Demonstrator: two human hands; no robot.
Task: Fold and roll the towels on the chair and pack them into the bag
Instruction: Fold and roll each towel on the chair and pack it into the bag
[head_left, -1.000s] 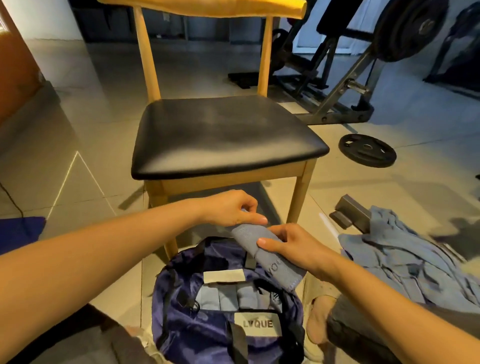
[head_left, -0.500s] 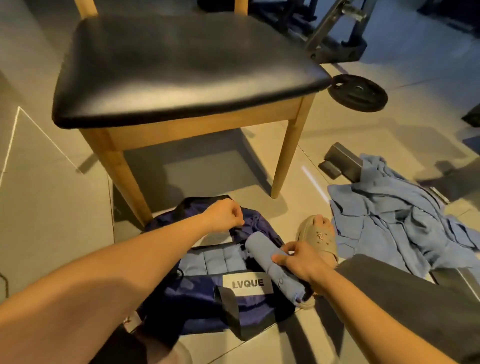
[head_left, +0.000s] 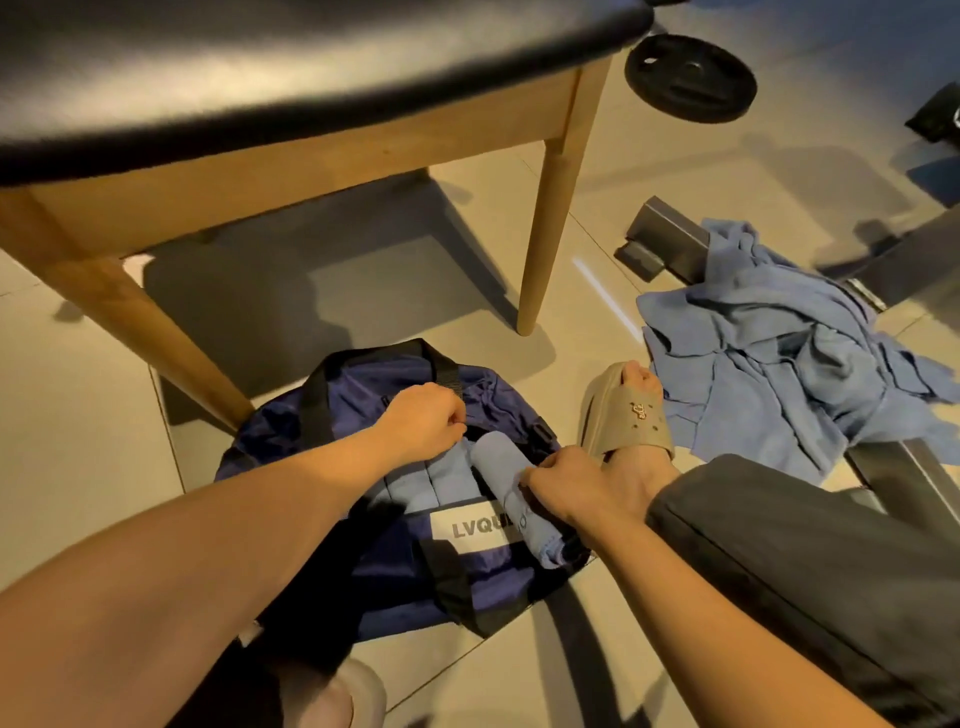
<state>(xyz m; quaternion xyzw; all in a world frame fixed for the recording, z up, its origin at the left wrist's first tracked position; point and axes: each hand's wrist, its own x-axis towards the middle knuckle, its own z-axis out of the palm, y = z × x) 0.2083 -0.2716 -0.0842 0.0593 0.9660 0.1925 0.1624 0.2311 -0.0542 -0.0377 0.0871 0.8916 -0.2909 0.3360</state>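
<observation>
A navy bag (head_left: 498, 569) with black straps and a white label is lying open on the floor, just in front of the chair (head_left: 311, 156), which is standing over it on wooden legs with its black padded seat bare. Light blue packed rolls (head_left: 431, 480) are sitting side by side inside the bag. One more rolled towel (head_left: 501, 467) is lying slanted across the right end of the opening, its lower end hanging over the rim. Unfolded blue towels (head_left: 779, 374) are lying heaped on the floor, to the right of the bag.
</observation>
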